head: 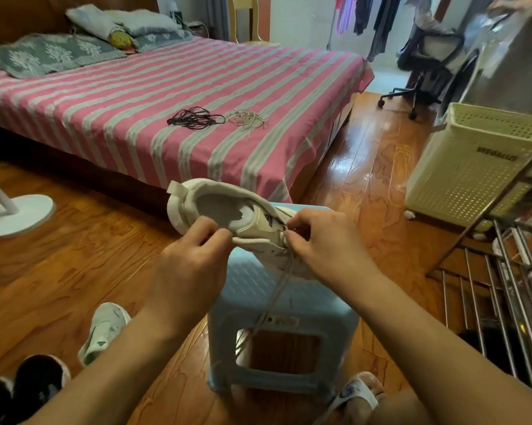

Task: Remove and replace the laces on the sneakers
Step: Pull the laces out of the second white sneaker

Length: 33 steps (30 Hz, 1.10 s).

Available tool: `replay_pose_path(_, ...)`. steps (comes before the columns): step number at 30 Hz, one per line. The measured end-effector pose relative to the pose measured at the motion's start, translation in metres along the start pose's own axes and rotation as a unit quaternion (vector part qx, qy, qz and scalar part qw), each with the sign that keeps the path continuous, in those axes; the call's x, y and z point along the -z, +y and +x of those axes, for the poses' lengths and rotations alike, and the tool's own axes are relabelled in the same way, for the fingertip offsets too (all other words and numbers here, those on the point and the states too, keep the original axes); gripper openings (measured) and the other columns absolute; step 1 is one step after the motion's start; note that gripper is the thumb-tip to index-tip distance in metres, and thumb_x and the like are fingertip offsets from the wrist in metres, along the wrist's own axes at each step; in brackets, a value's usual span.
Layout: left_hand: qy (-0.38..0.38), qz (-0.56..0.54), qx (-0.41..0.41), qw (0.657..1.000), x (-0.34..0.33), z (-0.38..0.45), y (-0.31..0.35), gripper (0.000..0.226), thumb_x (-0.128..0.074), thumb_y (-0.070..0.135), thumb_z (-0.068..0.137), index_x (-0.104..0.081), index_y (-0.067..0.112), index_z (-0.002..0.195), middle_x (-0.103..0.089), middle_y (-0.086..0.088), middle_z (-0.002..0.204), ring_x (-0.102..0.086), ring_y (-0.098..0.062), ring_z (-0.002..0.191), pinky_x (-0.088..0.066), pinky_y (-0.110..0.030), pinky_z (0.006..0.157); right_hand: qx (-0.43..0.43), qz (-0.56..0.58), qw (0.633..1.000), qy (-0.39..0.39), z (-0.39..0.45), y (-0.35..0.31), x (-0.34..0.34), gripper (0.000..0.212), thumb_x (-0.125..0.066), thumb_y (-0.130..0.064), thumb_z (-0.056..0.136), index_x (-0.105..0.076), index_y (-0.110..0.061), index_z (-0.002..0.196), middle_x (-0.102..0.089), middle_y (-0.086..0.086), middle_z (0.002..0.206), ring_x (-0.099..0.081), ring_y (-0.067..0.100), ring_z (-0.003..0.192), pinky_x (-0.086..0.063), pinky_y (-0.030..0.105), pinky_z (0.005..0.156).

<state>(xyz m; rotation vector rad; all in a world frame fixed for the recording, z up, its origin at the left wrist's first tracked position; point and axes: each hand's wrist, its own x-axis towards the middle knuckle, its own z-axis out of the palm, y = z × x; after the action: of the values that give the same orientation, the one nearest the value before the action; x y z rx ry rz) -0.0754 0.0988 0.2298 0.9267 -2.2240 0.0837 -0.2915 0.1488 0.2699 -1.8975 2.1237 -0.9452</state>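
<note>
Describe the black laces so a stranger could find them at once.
Start at the pink-and-white striped bed. Near the middle of its cover lie two loose tangles of laces side by side. The bundle of thin black shoelaces is the left one; its neighbour, the pale cream bundle, is light.

White sneaker (228, 210) held over stool, lace (277, 289) dangling

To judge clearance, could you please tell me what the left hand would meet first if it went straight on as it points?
The left hand already grips the white sneaker; beyond it, probably the pink-striped bed, though depth is unclear.
</note>
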Motion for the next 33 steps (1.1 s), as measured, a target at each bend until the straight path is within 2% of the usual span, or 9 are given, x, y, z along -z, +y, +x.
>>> replay_pose_path(6,0.022,-0.006,-0.021,1.000,0.002,0.000,0.003,0.009,-0.076,-0.001,0.088,-0.068,0.002,0.087,-0.060,-0.009,0.087,-0.052,-0.022,0.055,-0.048,-0.033,0.039,-0.061,0.079,0.995,0.003,0.005,0.006,0.004,0.009,-0.072,-0.019,0.089,-0.078,-0.024,0.094,-0.071,-0.013,0.088,-0.064,0.005,0.085,-0.055,0.034,0.084)
replay_pose_path(11,0.009,0.000,-0.047,0.999,-0.001,-0.002,0.005,0.007,-0.073,0.000,0.091,-0.069,0.003,0.086,-0.061,-0.009,0.086,-0.049,-0.017,0.054,-0.044,-0.027,0.040,-0.016,-0.057,0.998,-0.006,0.004,0.004,0.006,0.008,-0.068,-0.023,0.092,-0.076,-0.024,0.093,-0.069,-0.008,0.090,-0.060,0.009,0.085,-0.051,0.029,0.079)
replay_pose_path(14,0.009,-0.029,-0.031,0.999,-0.001,-0.001,-0.014,0.004,-0.073,0.001,0.091,-0.069,0.002,0.091,-0.060,-0.007,0.091,-0.054,-0.019,0.062,-0.049,-0.031,0.046,0.021,-0.111,0.990,-0.087,0.006,0.013,0.016,0.010,-0.064,-0.022,0.094,-0.074,-0.022,0.093,-0.068,-0.008,0.092,-0.057,0.010,0.086,-0.043,0.026,0.078)
replay_pose_path(16,0.018,-0.070,0.005,0.997,0.001,0.002,-0.032,0.004,-0.068,0.008,0.096,-0.069,0.004,0.096,-0.060,-0.004,0.096,-0.057,-0.018,0.072,-0.052,-0.032,0.055,0.005,-0.040,0.993,-0.112,0.008,0.020,0.017,0.009,-0.065,-0.019,0.091,-0.071,-0.020,0.084,-0.068,-0.010,0.084,-0.057,0.007,0.078,-0.040,0.024,0.074)
replay_pose_path(19,-0.003,-0.136,0.052,0.989,-0.002,0.003,-0.048,0.007,-0.071,0.004,0.091,-0.071,0.008,0.097,-0.060,0.002,0.097,-0.059,-0.016,0.081,-0.054,-0.036,0.065,-0.045,0.093,0.994,-0.039,0.008,0.022,0.014,0.008,-0.067,-0.018,0.088,-0.070,-0.020,0.082,-0.067,-0.011,0.076,-0.060,0.006,0.075,-0.046,0.023,0.071)
replay_pose_path(22,-0.025,-0.164,0.081,0.983,-0.008,0.001,-0.041,0.013,-0.073,0.001,0.089,-0.071,0.012,0.095,-0.060,0.004,0.097,-0.060,-0.009,0.086,-0.052,-0.023,0.070,-0.045,0.136,0.989,-0.023,0.003,0.015,0.005,0.007,-0.070,-0.021,0.089,-0.072,-0.023,0.083,-0.068,-0.012,0.078,-0.062,0.003,0.076,-0.047,0.019,0.071)
replay_pose_path(25,-0.025,-0.160,0.059,0.985,-0.012,0.000,-0.029,0.003,-0.069,0.013,0.093,-0.070,0.013,0.095,-0.058,0.006,0.098,-0.058,-0.008,0.084,-0.050,-0.020,0.066,-0.049,0.104,0.993,-0.033,-0.001,0.009,-0.007,0.012,-0.072,-0.032,0.089,-0.072,-0.025,0.080,-0.066,-0.012,0.075,-0.061,0.006,0.075,-0.048,0.027,0.070)
replay_pose_path(28,0.008,-0.121,0.022,0.992,-0.014,-0.002,-0.013,0.024,-0.056,0.028,0.101,-0.070,0.009,0.094,-0.058,0.005,0.097,-0.055,-0.010,0.073,-0.049,-0.023,0.056,-0.106,0.055,0.992,-0.028,0.002,0.007,-0.007,0.025,-0.073,-0.036,0.088,-0.064,-0.027,0.067,-0.063,-0.010,0.069,-0.058,0.008,0.071,-0.041,0.028,0.063)
replay_pose_path(33,0.018,-0.077,0.014,0.997,-0.019,-0.006,-0.007,0.030,-0.052,0.032,0.105,-0.069,0.008,0.096,-0.060,0.000,0.096,-0.057,-0.015,0.068,-0.052,-0.030,0.048,-0.162,0.113,0.971,-0.131,-0.004,0.008,-0.003,0.026,-0.079,-0.041,0.083,-0.071,-0.019,0.073,-0.062,-0.008,0.066,-0.053,0.007,0.065,-0.040,0.026,0.060)
